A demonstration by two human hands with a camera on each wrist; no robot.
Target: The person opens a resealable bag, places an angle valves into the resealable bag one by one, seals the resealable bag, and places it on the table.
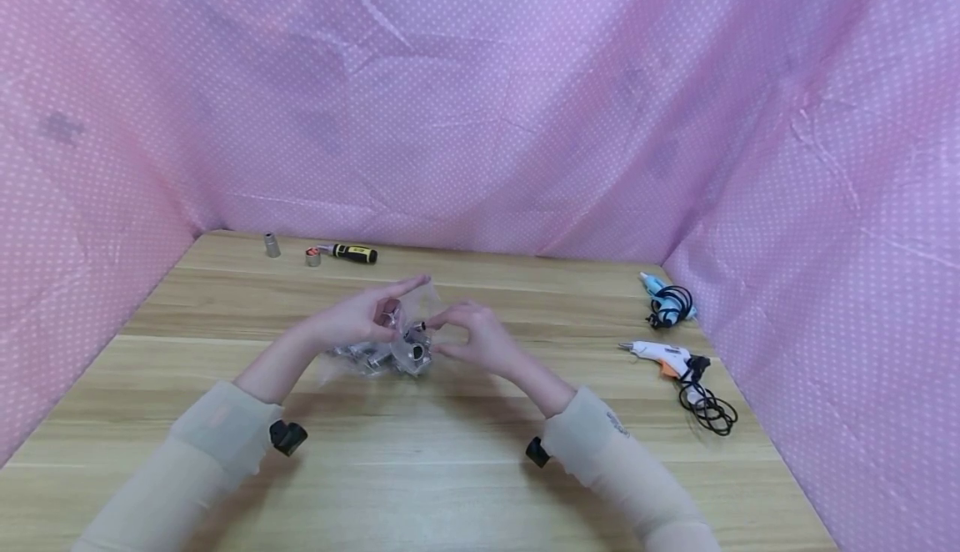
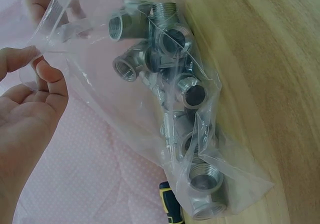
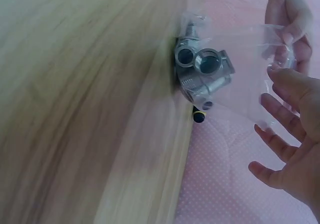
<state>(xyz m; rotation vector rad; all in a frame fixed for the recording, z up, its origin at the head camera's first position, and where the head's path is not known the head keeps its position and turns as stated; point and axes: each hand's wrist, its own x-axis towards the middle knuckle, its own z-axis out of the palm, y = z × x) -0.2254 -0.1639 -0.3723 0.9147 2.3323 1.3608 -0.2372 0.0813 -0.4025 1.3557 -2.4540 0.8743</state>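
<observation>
A clear plastic bag [image 2: 115, 119] of several shiny metal threaded pipe fittings [image 2: 206, 176] stands with its lower part on the wooden table. My left hand [image 1: 356, 314] pinches the bag's upper edge between thumb and finger. On the other side of the bag's top, my right hand [image 1: 480, 337] holds the plastic edge with its fingertips. In the right wrist view the other fingers [image 3: 275, 141] of that hand are spread apart. The fittings [image 3: 207, 62] lie bunched at the bottom, some showing open threaded ends.
Toward the back left of the table [image 1: 420, 469] are a metal socket-like cylinder [image 1: 272, 245], a short metal ring-shaped piece [image 1: 312, 257] with red inside, and a black-and-yellow screwdriver [image 1: 355, 253]. At the right lie a blue glue gun [image 1: 663, 298] and a white glue gun [image 1: 663, 353], with black cords.
</observation>
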